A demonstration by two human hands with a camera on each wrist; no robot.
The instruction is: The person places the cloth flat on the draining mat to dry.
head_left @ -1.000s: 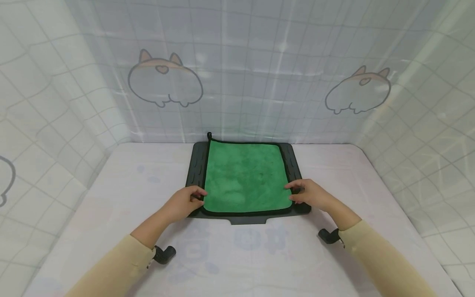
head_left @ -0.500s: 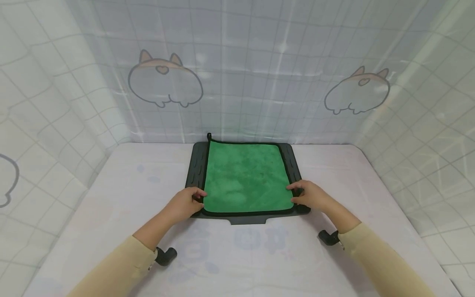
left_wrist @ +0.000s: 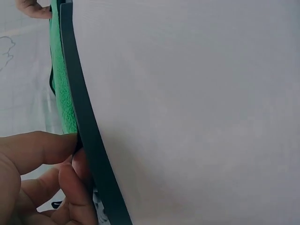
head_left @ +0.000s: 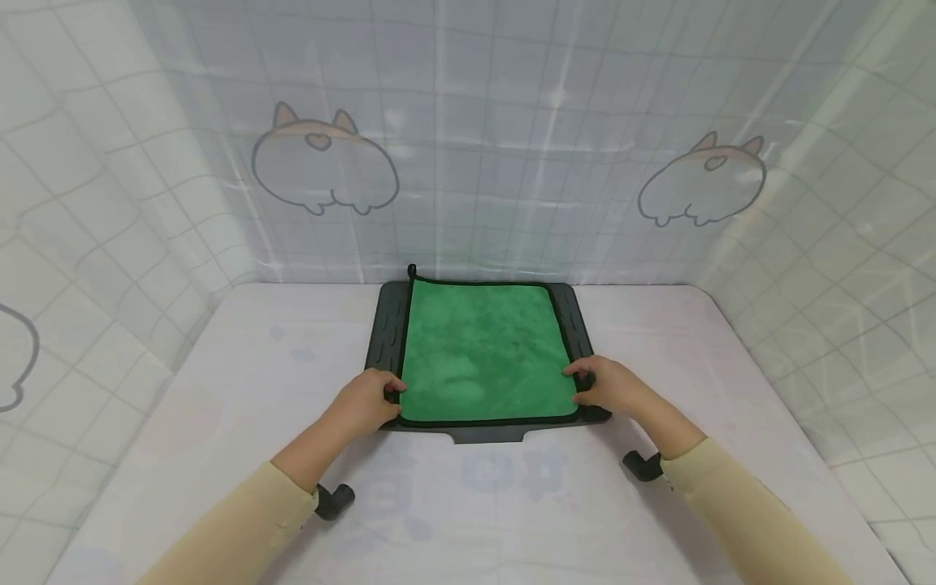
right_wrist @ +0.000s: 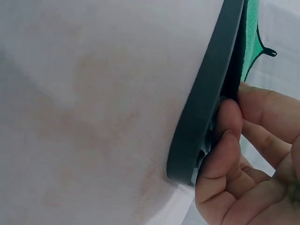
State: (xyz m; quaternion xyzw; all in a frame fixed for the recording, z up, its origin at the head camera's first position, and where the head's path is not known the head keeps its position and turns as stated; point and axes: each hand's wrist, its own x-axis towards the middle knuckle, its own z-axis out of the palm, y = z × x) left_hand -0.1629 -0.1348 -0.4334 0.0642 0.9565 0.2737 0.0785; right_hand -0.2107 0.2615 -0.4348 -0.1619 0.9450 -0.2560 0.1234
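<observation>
A green towel [head_left: 483,349] with black edging lies spread flat on a dark grey board [head_left: 387,325], its small hanging loop at the far left corner. At the towel's near left corner my left hand [head_left: 366,400] pinches the black edge between thumb and finger, seen close in the left wrist view, where the towel edge [left_wrist: 65,93] shows beside the board's rim. My right hand [head_left: 613,386] pinches the near right edge the same way. In the right wrist view its thumb and curled fingers [right_wrist: 227,154] lie against the board's side.
A white patterned cloth [head_left: 468,520] covers the table under the board. Behind stands a tiled-pattern curtain [head_left: 483,162] with cartoon animal prints, and similar sheets hang at both sides. A black wrist camera mount [head_left: 335,501] sticks out from the left sleeve.
Both hands stay at the towel's near corners, with only slight shifts of the fingers and forearms. The towel and board look nearly the same.
</observation>
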